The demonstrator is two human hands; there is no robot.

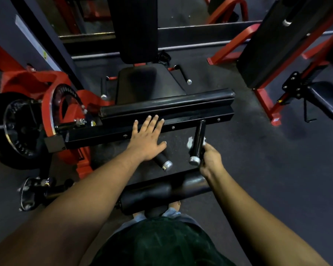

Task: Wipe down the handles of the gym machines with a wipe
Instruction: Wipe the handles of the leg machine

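Note:
A black square bar (190, 122) of the leg machine crosses the middle, with two black handles with silver end caps sticking toward me. My left hand (147, 138) lies flat with straight fingers on the bar, covering the base of the left handle (162, 161). My right hand (210, 160) grips the right handle (198, 140) near its silver cap, with a white wipe (190, 143) wrapped around the handle under my fingers.
A black roller pad (167, 103) sits above the bar and another pad (161, 191) lies close to my body. The black seat (142, 83) has two small side handles (185, 74). Red frames and a weight plate (17, 129) stand left; another red machine (267, 104) stands right.

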